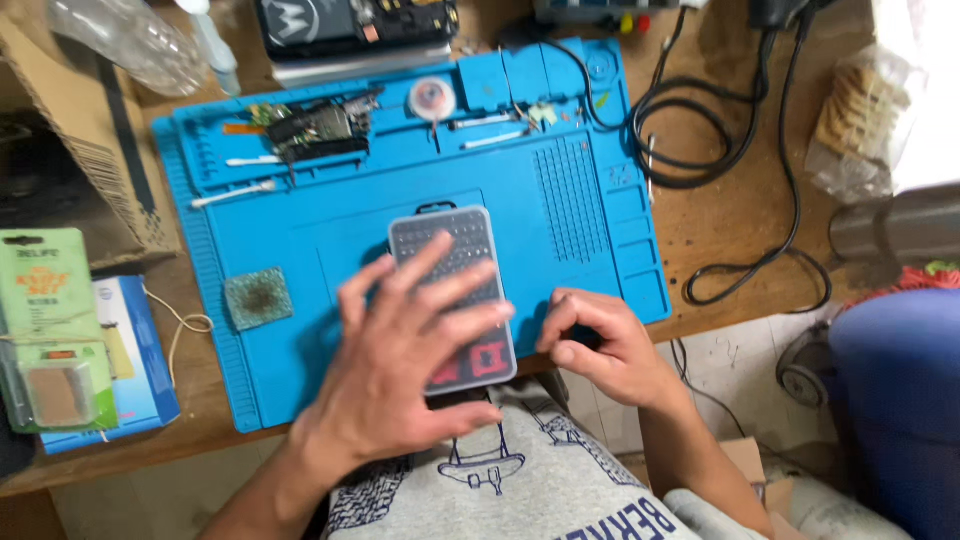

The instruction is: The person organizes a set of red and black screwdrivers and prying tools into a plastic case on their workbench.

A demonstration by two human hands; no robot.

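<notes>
A case lay on a mat on the surface; a board behind it, cables right.

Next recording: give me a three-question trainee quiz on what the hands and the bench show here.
1. True or false: the left hand lies spread, palm down, on the clear plastic bit case.
2. The blue work mat carries which item near its left edge?
A. a small square greenish pad
B. a coiled black cable
C. a cardboard box
3. Fill in: the right hand is loosely curled at the mat's ____ edge, beside the case.

Key: 1 true; 2 A; 3 near (front).
</notes>
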